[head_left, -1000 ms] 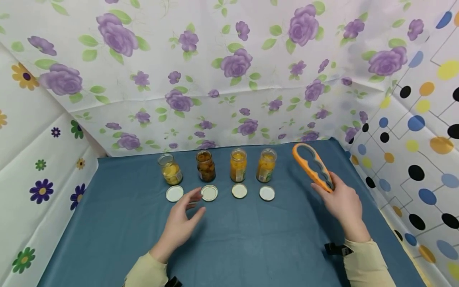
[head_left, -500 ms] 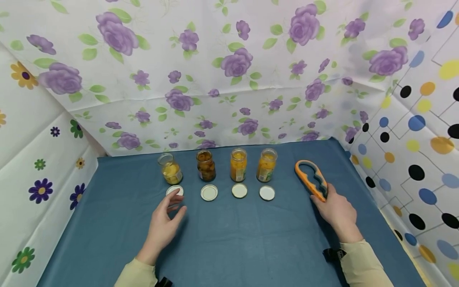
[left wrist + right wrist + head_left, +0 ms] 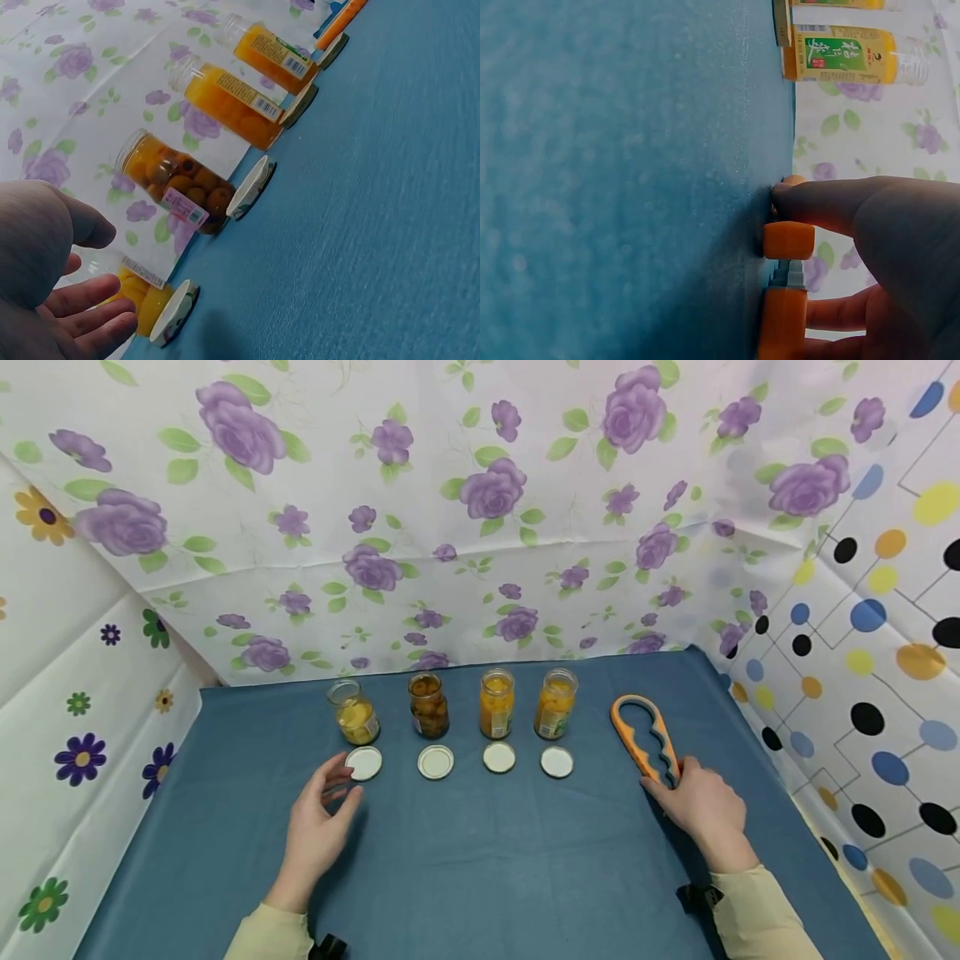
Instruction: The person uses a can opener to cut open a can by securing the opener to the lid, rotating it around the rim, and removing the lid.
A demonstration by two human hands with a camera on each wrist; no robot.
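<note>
An orange jar opener (image 3: 628,746) with a grey wavy inner edge lies at the table's right side. My right hand (image 3: 708,810) grips its near end; in the right wrist view the thumb and fingers take the orange handle (image 3: 787,240) from both sides, low against the cloth. My left hand (image 3: 317,827) hovers with relaxed, parted fingers by the leftmost white lid (image 3: 364,763), seemingly apart from it. Behind that lid stands an uncovered glass jar of pale yellow fruit (image 3: 356,720). In the left wrist view, the fingers (image 3: 97,326) partly hide this jar.
To its right stand a jar of brown fruit (image 3: 428,708) and two jars of orange-yellow fruit, one (image 3: 497,708) beside the other (image 3: 555,708), all uncovered. A lid lies before each, such as the second lid (image 3: 436,762). Blue cloth (image 3: 487,877) covers the table; patterned sheets surround it.
My left hand has moved left, from near the second lid to beside the leftmost one. My right hand has lowered the jar opener onto the table, shifting slightly nearer.
</note>
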